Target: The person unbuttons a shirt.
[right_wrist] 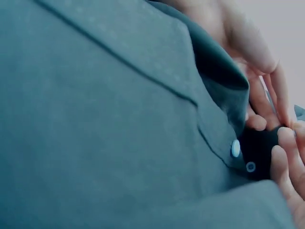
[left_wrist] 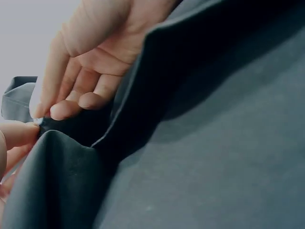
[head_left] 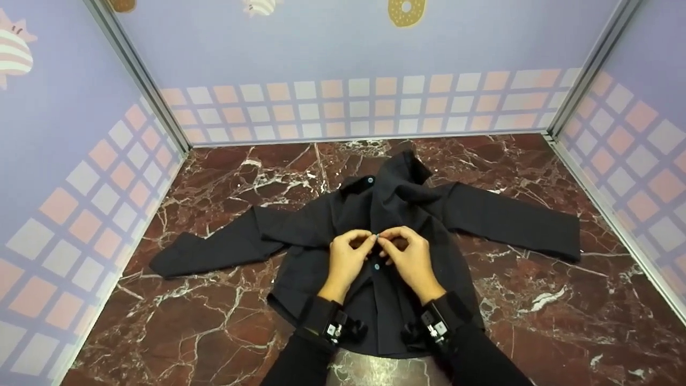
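A dark long-sleeved button-up shirt [head_left: 455, 279] lies spread with its front up. At the middle of its front, my left hand [head_left: 347, 260] and right hand [head_left: 412, 261] meet fingertip to fingertip. Each pinches the front placket between thumb and index finger, around a small pale button [head_left: 377, 236]. That button [left_wrist: 38, 121] also shows between the fingertips in the left wrist view; its buttonhole is hidden. Just below the hands sits another button [head_left: 376, 266] on the placket. Near the collar is a further button [head_left: 370, 180]. In the right wrist view a shiny button [right_wrist: 235, 148] shows beside the fingers.
The left-side sleeve [head_left: 214, 257] lies bent and folded; the right-side sleeve [head_left: 514, 222] stretches out flat. Under the shirt is a red-brown marbled tabletop [head_left: 214, 332]. Patterned panels stand on three sides, including the back wall [head_left: 343, 53].
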### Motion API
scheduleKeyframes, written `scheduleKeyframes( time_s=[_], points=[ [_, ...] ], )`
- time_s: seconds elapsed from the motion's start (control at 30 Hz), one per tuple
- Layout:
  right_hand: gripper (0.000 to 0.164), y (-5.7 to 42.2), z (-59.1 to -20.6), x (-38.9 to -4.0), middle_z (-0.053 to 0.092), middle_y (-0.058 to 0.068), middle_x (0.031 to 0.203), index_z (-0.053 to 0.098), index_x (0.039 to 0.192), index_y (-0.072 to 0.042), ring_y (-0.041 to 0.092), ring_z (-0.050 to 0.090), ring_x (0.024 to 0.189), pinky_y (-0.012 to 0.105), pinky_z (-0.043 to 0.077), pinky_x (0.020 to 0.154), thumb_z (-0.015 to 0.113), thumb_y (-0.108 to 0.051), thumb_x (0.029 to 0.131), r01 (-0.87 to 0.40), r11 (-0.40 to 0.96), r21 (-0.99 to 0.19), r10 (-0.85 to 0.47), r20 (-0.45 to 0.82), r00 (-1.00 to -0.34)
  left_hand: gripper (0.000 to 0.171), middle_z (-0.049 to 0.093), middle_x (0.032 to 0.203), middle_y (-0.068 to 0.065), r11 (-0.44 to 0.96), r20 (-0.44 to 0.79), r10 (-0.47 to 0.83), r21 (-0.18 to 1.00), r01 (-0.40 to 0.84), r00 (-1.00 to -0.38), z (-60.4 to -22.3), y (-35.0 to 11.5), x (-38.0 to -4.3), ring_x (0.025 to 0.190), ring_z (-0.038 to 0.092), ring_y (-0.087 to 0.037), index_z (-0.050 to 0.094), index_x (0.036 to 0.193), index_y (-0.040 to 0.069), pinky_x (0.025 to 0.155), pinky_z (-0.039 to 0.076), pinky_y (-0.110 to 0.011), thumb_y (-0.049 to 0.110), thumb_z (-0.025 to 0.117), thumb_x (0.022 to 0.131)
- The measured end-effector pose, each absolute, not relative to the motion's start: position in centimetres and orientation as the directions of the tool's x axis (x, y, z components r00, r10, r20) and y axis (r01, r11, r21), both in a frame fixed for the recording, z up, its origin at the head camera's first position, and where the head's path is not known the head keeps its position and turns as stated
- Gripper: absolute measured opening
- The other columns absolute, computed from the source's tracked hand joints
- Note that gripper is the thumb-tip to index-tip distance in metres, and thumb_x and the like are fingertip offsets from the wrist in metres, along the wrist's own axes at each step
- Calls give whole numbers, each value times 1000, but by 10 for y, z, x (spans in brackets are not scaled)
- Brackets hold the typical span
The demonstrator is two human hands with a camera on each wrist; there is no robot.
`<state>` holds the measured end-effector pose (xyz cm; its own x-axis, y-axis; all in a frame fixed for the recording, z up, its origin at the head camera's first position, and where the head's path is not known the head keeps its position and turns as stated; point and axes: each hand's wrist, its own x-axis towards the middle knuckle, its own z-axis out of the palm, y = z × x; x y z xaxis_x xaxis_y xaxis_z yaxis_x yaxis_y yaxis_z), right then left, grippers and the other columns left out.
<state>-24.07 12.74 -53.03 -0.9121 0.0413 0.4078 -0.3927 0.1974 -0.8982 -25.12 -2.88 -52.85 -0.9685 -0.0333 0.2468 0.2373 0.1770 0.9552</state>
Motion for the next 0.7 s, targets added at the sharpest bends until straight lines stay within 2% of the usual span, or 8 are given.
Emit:
scheduleKeyframes(
  time_s=[0.3, 0.57, 0.7],
  points=[
    [9, 123, -533, -242, 71, 18, 91, 72, 104, 7, 30, 71, 63, 25, 55, 50, 76, 6, 95, -330, 225, -917, 66, 352, -934, 10, 73, 90, -9, 176, 295, -22, 941, 287, -955, -533, -31, -251, 69, 70, -20, 79, 100, 1, 57, 54, -22, 10, 78, 99],
    [10, 123, -535, -242, 70, 15, 91, 71, 103, 4, 33, 69, 63, 23, 53, 50, 77, 0, 96, -304, 195, -933, 14, 313, -950, 8, 74, 91, -8, 192, 304, -19, 936, 294, -953, -532, -32, -251, 66, 68, -16, 79, 101, 0, 57, 54, -22, 8, 77, 99],
    [9, 126, -534, -238, 70, 13, 89, 71, 102, 0, 27, 67, 61, 24, 52, 51, 76, -7, 99, -289, 191, -938, -15, 292, -956, 7, 74, 93, -10, 183, 317, -10, 933, 310, -948, -534, -30, -251, 67, 69, -19, 78, 100, 0, 60, 55, -23, 7, 76, 99]
  ],
)
